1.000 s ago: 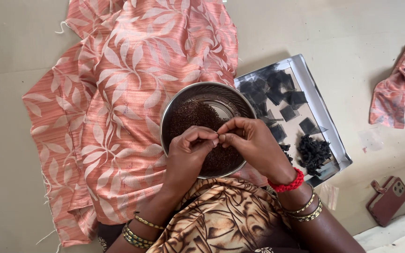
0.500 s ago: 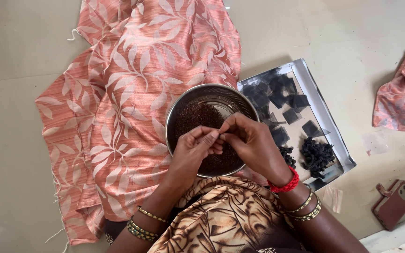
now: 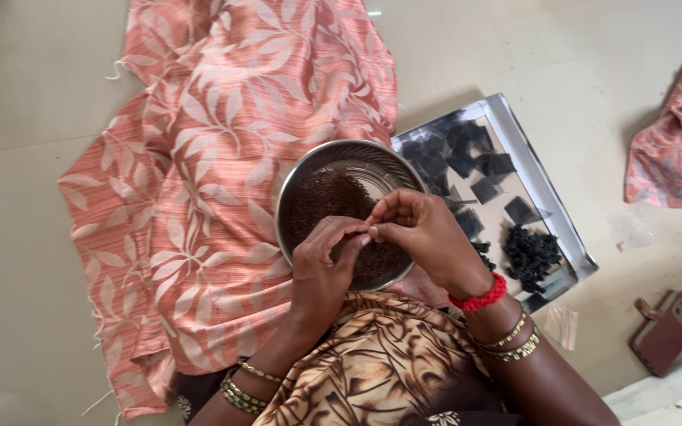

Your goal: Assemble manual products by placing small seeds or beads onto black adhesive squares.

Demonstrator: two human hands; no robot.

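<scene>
Judging by the heap of small dark beads (image 3: 341,217) left in the steel bowl (image 3: 297,185), the work looked far from finished, as the left hand (image 3: 321,272) and right hand (image 3: 427,237) pinched something tiny together above it, beside the tray (image 3: 550,197) of dark squares.

A round steel bowl (image 3: 321,170) is sitting on the peach cloth (image 3: 199,197), holding a heap of tiny dark beads (image 3: 329,201).
</scene>
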